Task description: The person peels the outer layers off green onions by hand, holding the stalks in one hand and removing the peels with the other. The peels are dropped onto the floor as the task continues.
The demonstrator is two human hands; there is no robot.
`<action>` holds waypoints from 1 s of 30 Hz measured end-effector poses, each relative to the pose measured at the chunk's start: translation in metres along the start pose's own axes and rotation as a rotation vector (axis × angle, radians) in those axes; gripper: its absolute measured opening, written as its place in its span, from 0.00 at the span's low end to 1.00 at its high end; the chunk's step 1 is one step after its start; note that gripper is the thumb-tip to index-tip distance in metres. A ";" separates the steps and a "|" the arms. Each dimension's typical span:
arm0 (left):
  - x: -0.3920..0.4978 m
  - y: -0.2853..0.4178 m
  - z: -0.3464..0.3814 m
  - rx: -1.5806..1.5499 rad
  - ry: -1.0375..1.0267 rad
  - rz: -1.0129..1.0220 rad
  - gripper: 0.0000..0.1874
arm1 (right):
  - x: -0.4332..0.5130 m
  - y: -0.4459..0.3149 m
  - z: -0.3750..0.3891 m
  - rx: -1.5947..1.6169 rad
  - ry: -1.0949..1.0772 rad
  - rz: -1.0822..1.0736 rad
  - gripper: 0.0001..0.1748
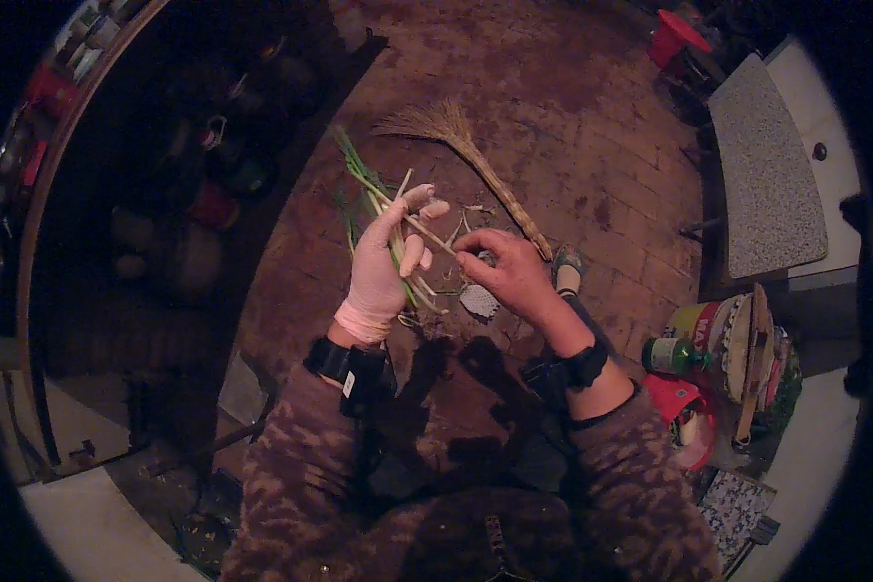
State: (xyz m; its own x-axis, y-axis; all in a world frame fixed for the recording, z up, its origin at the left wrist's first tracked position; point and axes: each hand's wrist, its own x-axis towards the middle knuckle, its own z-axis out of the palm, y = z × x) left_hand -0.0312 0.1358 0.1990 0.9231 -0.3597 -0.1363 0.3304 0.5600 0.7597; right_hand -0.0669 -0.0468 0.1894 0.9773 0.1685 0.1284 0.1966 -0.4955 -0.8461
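Note:
My left hand (376,273) wears a pale, thin glove and holds several green onions (364,174). Their green leaves point up and to the left; more pale stalks hang below the fingers. One slim stalk (431,234) slants out of the glove towards my bare right hand (511,270). The right thumb and forefinger pinch its pale end, whose tip is hidden by the fingers. Beneath both hands, pale peelings (473,209) lie scattered on the brick floor (596,138). Close below the right hand is a white, net-patterned object (479,301).
A straw broom (495,174) lies on the floor beyond my hands, its handle end near my shoe (569,270). To the right stand a speckled-top table or bench (767,174), a green bottle (668,355) and a red container (702,444). Dark shelving fills the left side.

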 end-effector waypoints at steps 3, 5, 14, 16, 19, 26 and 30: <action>-0.002 -0.001 0.011 0.015 0.016 -0.017 0.22 | -0.001 -0.009 0.007 0.145 0.041 0.061 0.11; -0.005 -0.002 0.018 0.097 0.042 -0.016 0.23 | 0.002 -0.013 0.014 0.196 0.092 0.045 0.11; -0.004 -0.003 0.017 0.198 -0.034 0.025 0.24 | 0.009 -0.005 0.019 0.510 0.089 0.183 0.11; -0.003 -0.004 0.014 0.184 -0.074 0.029 0.23 | 0.010 -0.002 0.020 0.623 0.087 0.203 0.11; -0.004 -0.004 0.012 0.185 -0.085 0.028 0.23 | 0.011 0.002 0.023 0.695 0.080 0.218 0.10; -0.005 -0.002 0.011 0.168 -0.088 -0.049 0.24 | 0.012 0.007 0.027 1.022 0.020 0.366 0.09; -0.005 -0.002 0.011 0.247 -0.084 -0.066 0.26 | 0.010 0.010 0.029 1.142 0.029 0.440 0.09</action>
State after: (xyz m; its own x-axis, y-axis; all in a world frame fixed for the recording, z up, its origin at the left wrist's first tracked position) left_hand -0.0381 0.1285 0.2052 0.8780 -0.4561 -0.1450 0.3217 0.3382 0.8844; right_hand -0.0570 -0.0253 0.1669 0.9472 0.1490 -0.2840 -0.3190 0.5292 -0.7863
